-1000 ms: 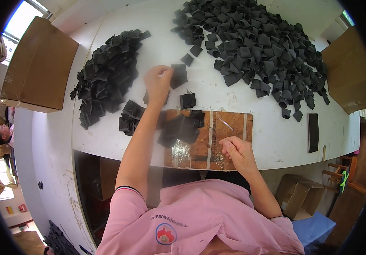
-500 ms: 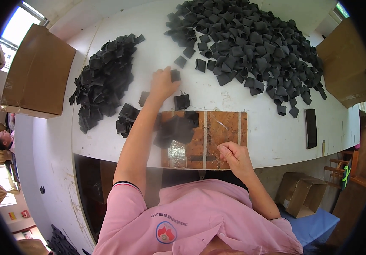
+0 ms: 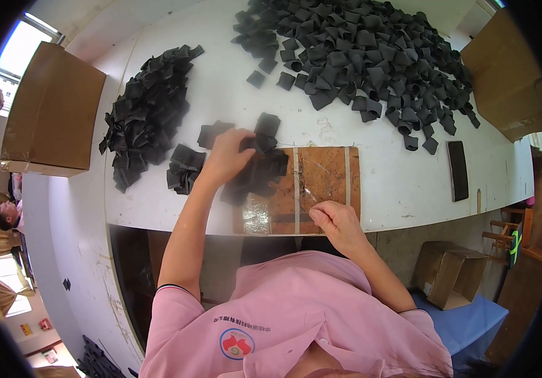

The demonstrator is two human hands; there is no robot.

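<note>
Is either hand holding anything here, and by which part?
The left hand grips a black piece by its left edge. The right hand is curled; any hold cannot be told.

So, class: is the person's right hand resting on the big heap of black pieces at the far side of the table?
No, the right hand sits at the near edge of the brown board, far from the big heap.

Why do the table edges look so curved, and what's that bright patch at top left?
Head view: the fisheye lens bends the white table edges and leaves dark corners; the window is blown out by daylight; the left hand on the black pieces looks sharp.
</note>
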